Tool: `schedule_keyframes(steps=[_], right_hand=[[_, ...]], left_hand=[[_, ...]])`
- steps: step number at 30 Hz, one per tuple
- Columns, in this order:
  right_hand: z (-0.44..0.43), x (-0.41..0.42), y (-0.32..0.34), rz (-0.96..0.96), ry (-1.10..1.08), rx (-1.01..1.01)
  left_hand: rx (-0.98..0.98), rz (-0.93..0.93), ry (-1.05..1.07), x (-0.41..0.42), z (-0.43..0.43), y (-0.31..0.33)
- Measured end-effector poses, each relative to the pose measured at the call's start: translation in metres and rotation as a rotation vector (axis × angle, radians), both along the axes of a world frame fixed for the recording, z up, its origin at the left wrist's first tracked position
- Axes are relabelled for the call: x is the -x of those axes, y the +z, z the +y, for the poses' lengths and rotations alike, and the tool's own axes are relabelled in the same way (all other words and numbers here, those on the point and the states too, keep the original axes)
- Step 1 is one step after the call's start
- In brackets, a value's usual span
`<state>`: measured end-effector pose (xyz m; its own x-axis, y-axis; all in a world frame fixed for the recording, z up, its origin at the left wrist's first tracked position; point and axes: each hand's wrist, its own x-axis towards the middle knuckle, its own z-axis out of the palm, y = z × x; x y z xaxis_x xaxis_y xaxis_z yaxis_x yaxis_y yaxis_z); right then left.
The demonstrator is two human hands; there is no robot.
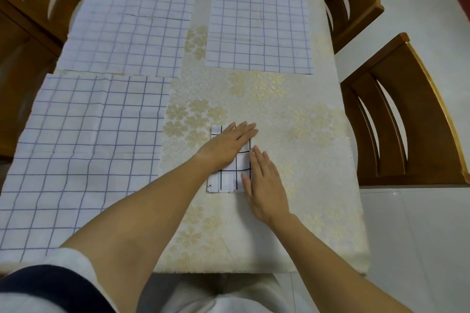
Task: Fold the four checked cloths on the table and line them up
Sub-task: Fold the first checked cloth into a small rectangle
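Pressing, not gripping: left hand (229,142) laid flat, fingers straight and close together, across the far half of the small folded white cloth with black check lines (229,178). Right hand (265,185) likewise flat, fingers straight, set along the cloth's right edge, thumb side touching its near right corner. Nothing pinched by either hand.

Folded cloth under and between the two palms, on the cream tablecloth with pale gold flowers (254,231), toward the near right part of the table. Judged as the closing step on the first of four: flattening the packet and squaring its edges.

For a sound result:
- Press evenly from the fold outward with the left palm.
- Use the right hand as a straight stop against the right edge, to bring the layers flush.
- Check the near left corner, with a layer edge seemingly a little out of line there.
- Avoid dragging sideways, thin cloth being likely to slide on the tablecloth and skew the checks.
- Lift both hands straight up on release.

Outward from the hands:
- Left of the left forearm and partly under it, a large flat white cloth with blue-grey checks (84,147), unfolded.
- Beyond the fingertips and to the left, a second such cloth (127,25).
- Beyond the fingertips, slightly right, a third cloth (259,23).
- All three apart from the folded one and not yet folded.
- Right of the right hand, past the table edge, a brown wooden chair (407,99).
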<state>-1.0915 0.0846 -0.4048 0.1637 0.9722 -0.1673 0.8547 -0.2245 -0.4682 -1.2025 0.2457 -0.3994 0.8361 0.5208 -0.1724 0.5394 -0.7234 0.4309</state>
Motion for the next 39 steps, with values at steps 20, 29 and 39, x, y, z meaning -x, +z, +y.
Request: schedule_keyframes(steps=[20, 29, 39], right_hand=[[-0.074, -0.007, -0.003, -0.120, 0.159, 0.003], [0.032, -0.016, 0.034, 0.129, -0.286, 0.135], [0.060, -0.019, 0.026, 0.180, -0.333, 0.235]], left_hand=[[-0.209, 0.142, -0.216, -0.002, 0.017, -0.009], [-0.055, 0.166, -0.010, -0.039, 0.042, 0.029], [0.363, 0.307, 0.147, -0.031, 0.055, 0.027]])
